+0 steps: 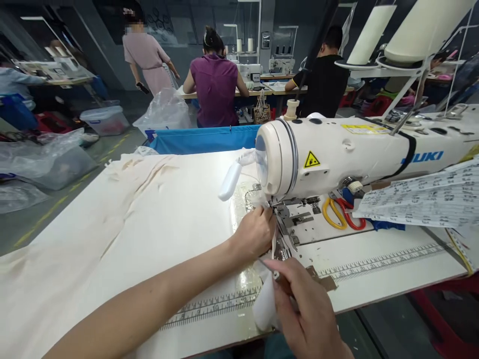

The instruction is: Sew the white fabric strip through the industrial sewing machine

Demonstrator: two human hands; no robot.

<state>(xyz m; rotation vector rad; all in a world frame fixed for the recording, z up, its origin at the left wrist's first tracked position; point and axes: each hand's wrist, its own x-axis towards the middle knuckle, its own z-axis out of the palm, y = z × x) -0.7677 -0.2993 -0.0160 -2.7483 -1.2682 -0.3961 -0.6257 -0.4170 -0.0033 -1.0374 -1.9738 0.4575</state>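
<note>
My left hand [254,230] reaches to the needle area of a white sewing machine [322,154], its fingers curled together. What the fingertips pinch is hidden behind the hand. A narrow strip of pale fabric [274,244] shows just beside it, and more white fabric [265,306] hangs at the table's front edge. My right hand [305,301], closer to me, is closed around an awl [277,275] with a brown handle and a thin metal shaft. The shaft points left toward my left wrist.
Cream fabric [86,219] spreads over the left of the table. Yellow-and-red-handled scissors [335,214] and printed paper strips [422,197] lie right. A printed ruler [385,262] runs along the front. Thread cones [376,35] stand above. Co-workers [214,85] sit beyond a blue cloth bin [202,139].
</note>
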